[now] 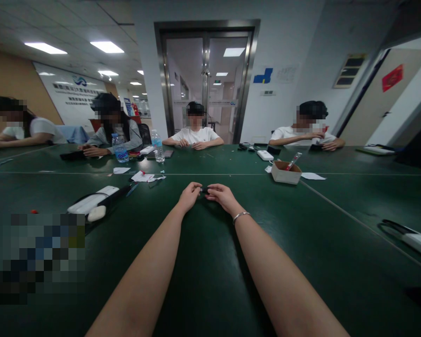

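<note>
Both arms reach forward over the dark green table (210, 262). Between my hands is a small black piece with a pale, silvery end (205, 190), too small to name for certain. The fingertips of my left hand (188, 197) are closed at its pale end. My right hand (223, 196), with a silver bracelet (241, 216) at the wrist, pinches the black end between thumb and fingers. Part of the piece is hidden by the fingers.
Left are a white power strip (98, 199), a white rounded item (97, 214) and scraps of paper (142, 176). Two water bottles (119, 149) stand farther back. A small open box (286, 173) holds a pen-like item. Several people sit across the table.
</note>
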`<state>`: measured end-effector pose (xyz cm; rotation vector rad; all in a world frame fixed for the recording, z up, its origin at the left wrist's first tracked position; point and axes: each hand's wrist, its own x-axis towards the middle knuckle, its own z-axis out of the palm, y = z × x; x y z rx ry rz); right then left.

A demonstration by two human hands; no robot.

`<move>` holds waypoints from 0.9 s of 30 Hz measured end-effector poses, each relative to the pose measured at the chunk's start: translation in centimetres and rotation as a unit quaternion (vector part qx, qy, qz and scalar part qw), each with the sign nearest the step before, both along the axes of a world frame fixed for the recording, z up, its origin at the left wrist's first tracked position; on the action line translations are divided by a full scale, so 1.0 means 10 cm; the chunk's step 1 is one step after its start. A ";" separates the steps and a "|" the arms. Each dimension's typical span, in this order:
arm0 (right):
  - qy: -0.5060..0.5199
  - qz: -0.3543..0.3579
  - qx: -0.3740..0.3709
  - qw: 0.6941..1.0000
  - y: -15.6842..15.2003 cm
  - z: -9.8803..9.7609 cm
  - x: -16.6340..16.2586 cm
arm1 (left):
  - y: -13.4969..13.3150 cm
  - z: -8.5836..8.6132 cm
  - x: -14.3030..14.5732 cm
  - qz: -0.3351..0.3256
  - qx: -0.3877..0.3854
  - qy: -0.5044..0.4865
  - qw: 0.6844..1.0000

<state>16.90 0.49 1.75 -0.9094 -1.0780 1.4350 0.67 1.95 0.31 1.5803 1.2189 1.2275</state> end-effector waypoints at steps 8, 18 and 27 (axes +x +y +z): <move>0.003 0.004 0.004 1.000 -0.01 0.01 0.00 | 0.01 -0.02 0.00 -0.005 0.007 -0.014 1.000; -0.026 0.002 0.009 1.000 0.02 -0.03 -0.01 | -0.03 0.03 0.00 -0.004 0.020 -0.032 0.999; -0.045 0.039 0.063 0.996 -0.02 0.03 0.06 | -0.02 0.05 -0.03 -0.009 0.031 -0.034 0.999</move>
